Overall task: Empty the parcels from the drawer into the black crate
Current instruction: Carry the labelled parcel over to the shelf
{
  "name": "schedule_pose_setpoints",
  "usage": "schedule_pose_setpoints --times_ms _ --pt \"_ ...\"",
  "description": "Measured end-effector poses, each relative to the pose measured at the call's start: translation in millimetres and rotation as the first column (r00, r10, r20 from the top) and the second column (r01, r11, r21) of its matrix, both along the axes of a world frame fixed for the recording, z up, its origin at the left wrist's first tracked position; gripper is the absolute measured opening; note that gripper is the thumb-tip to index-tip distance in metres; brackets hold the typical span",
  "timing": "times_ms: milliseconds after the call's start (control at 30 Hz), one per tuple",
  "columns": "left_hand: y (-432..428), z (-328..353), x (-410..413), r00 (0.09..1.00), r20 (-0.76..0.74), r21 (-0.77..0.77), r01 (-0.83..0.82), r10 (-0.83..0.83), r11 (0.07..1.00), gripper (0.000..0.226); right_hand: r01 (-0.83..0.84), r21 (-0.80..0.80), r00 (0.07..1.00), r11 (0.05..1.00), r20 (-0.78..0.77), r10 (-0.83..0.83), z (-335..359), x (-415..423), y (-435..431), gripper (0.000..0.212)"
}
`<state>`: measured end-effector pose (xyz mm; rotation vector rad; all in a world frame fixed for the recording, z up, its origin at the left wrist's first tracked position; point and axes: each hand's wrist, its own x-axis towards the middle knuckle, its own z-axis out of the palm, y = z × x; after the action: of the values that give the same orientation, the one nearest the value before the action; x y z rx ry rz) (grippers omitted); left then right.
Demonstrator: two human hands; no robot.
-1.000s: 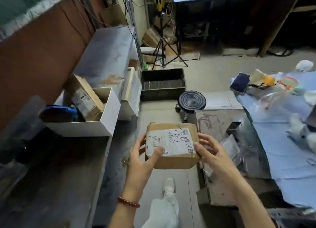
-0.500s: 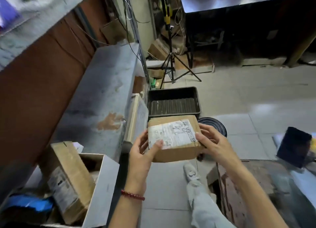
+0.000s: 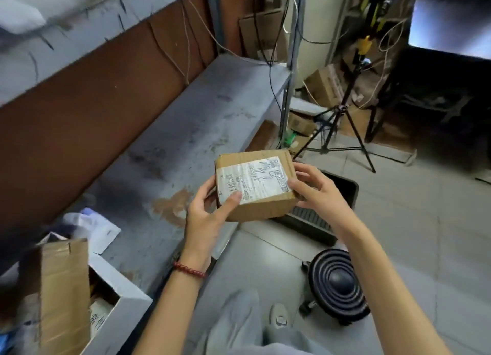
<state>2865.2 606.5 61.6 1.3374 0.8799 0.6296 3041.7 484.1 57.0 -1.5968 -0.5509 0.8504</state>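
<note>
One parcel [image 3: 255,187], edges gripped by left hand [image 3: 204,219], right hand [image 3: 318,195] fingers [image 3: 305,169], near black crate [image 3: 355,195] rim

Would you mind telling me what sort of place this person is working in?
Probably a storeroom or workshop: a scuffed grey shelf along the wall, cardboard boxes on the floor, and a tripod standing beyond.
</note>
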Motion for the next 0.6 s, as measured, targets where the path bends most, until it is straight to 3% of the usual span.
schedule_pose_setpoints --times_ms 167,333,467,600 --pt "38.7 -16.6 15.7 0.977 0.045 -0.055 -0.204 0.207 0.977 0.063 -0.177 -0.058 0.984 0.982 -0.020 0.176 -15.5 34.4 70.2 0.033" --pt "83.7 -34.2 41.4 0.982 0.014 -0.065 -0.187 0.188 0.980 0.057 -0.195 -0.076 0.981 0.978 0.004 0.196 -26.3 61.4 120.1 0.030" --pt "111.9 -42.4 63.9 0.980 -0.033 -0.047 -0.197 0.195 0.979 0.071 -0.235 -0.104 0.972 0.966 -0.009 0.236 -25.4 90.3 144.1 0.026" --pt "124.8 -45.8 83.7 0.957 -0.029 -0.028 -0.289 0.288 0.957 0.068 -0.313 -0.118 0.948 0.943 0.022 0.317 -24.7 112.3 181.0 0.029"
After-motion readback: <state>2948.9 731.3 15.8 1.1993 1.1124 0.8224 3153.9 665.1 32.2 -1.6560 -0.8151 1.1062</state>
